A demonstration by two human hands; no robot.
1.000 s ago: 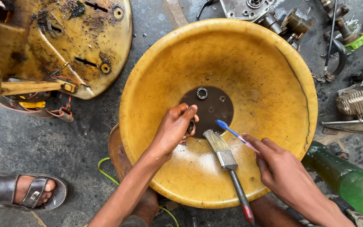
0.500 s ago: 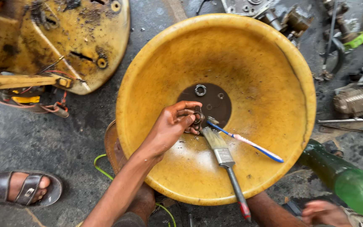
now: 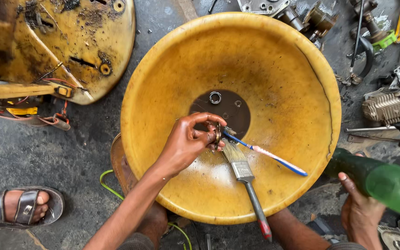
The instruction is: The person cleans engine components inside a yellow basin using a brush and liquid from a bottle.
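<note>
Head view, looking straight down into a wide yellow basin point(image 3: 274, 60) set on the grey floor point(image 3: 47, 148). Left hand point(image 3: 188, 141) clenched around a small dark metal part point(image 3: 217, 135), pinched between thumb and fingertips just above the dark pool point(image 3: 239, 113) at the basin's bottom. Right hand point(image 3: 358, 215) outside the rim at lower right, wrapped around a green bottle point(image 3: 387, 183) lying across that corner. Best kept low over the pool, probably, so that drips fall back inside; better a firm pinch on the part's edges than on its faces, since wet metal looks apt to slip. Worth watching the loose ring point(image 3: 215, 97) resting in the pool – easily knocked or lost under the liquid. Blue toothbrush point(image 3: 267, 153) and paintbrush point(image 3: 242, 170) lying on the near slope, bristles touching or nearly touching the left fingers, handles pointing toward the near rim and within easy reach. Open room mostly on the far and right walls of the basin – bare, smooth, sloping. Tighter outside: a yellow machine cover point(image 3: 70, 46) just beside the left rim, engine parts point(image 3: 390, 106) and tools crowding the right, a sandalled foot point(image 3: 21, 206) at lower left. Little margin between bottle and rim, so any tilt best made slowly.
</note>
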